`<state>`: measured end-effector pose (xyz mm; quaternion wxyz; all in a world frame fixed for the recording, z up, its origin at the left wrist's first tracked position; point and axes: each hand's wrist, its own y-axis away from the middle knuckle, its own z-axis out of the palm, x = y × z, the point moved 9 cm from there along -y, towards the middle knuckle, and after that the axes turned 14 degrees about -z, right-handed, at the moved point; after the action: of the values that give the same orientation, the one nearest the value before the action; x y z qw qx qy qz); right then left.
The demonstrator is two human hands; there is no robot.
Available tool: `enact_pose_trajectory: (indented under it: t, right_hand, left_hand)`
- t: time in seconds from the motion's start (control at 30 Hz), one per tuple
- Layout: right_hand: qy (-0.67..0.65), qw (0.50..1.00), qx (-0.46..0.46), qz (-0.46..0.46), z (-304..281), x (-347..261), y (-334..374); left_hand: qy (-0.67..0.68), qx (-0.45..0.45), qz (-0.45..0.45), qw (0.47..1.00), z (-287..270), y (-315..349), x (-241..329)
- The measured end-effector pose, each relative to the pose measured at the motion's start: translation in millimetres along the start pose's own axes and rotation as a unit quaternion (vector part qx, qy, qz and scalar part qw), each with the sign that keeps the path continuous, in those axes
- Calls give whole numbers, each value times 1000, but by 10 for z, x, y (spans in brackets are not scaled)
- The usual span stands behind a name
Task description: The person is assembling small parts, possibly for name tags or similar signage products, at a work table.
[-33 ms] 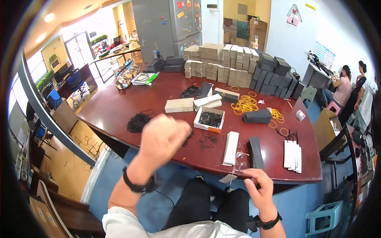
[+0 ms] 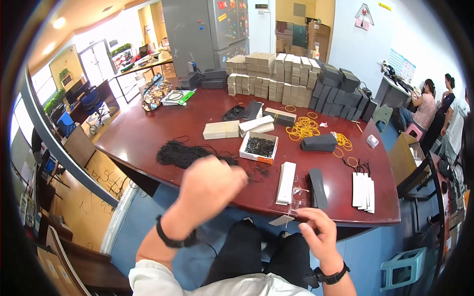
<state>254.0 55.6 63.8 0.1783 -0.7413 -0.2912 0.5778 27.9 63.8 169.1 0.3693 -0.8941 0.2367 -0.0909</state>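
Observation:
My left hand point(image 2: 207, 190), slightly blurred, hovers over the table's near edge with its fingers folded together; what they hold, if anything, is hidden. Just beyond it lies a bundle of black cords point(image 2: 177, 154). My right hand point(image 2: 320, 232) is at the near edge with thumb and index finger apart and nothing visible between them. Beside its fingertips a small pale tag point(image 2: 281, 220) sticks out from the table edge, near clear plastic film point(image 2: 299, 195). A stack of white tags point(image 2: 286, 182) and a stack of dark grey tags point(image 2: 318, 187) lie beyond.
A white box of small black pieces point(image 2: 258, 147) stands mid-table. Yellow rubber bands point(image 2: 302, 129) lie further right, and fanned white corded tags point(image 2: 363, 192) near the right edge. Stacked grey-beige bundles point(image 2: 254, 85) line the back. Two people sit or stand at far right.
My left hand has moved toward me and slightly right, uncovering more of the black cord bundle. My right hand has barely moved, beside the small tag.

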Motion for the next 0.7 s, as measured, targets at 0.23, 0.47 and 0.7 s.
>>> enact_pose_trajectory:
  t: [0.23,0.47,0.7]
  right_hand:
    - [-143,978,-101,116,574,189,255]
    - [-67,984,-26,161,-9,512,591]
    - [-154,966,-32,207,121,736,854]
  left_hand:
    - [275,-191,-69,940,691,523,750]
    - [422,-350,-184,815,1140,1043,406]
    - [663,-216,-351,625,1100,1381,-54]
